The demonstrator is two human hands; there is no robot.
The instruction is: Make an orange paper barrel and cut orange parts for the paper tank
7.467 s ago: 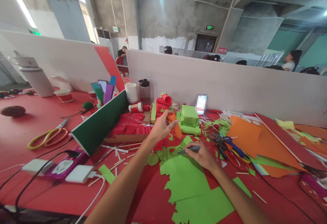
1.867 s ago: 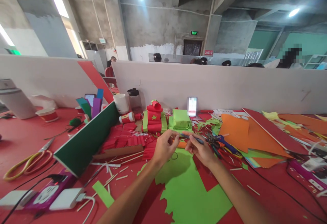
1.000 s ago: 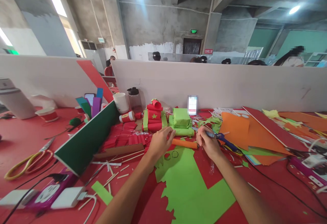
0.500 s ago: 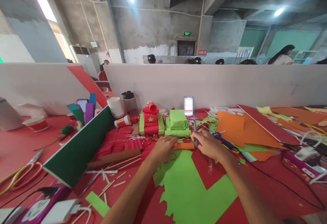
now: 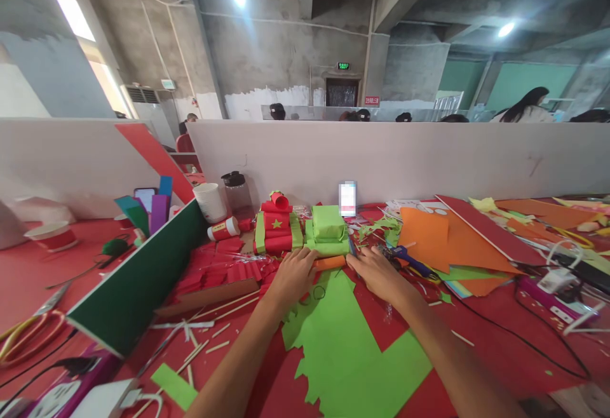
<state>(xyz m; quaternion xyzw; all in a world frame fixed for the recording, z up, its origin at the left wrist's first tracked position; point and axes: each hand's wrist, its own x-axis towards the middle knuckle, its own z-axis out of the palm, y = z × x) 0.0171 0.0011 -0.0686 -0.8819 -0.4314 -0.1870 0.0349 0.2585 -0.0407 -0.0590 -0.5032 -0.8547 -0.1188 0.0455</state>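
A narrow orange paper piece (image 5: 330, 263), seemingly rolled, lies between my hands at the top of a jagged green paper sheet (image 5: 343, 342). My left hand (image 5: 298, 273) has its fingers bent down on the orange piece's left end. At the right end is my right hand (image 5: 374, 270), fingers closed together beside a slim grey tool (image 5: 351, 247), partly hidden by the fingertips. Just beyond stands a green paper-covered boxy model (image 5: 328, 224). Left of it is a red and green paper model (image 5: 277, 224) with a yellow star and a rolled red tube on top.
A dark green board (image 5: 138, 284) leans at the left beside red paper pieces (image 5: 229, 269) and thin sticks. Orange sheets (image 5: 424, 230) and a blue-handled tool (image 5: 414, 264) lie at the right. A phone (image 5: 347, 199) stands against the white partition (image 5: 391, 157).
My right hand and the grey tool have moved a little left and lower relative to the models. The orange piece now tilts slightly. The view has shifted a little.
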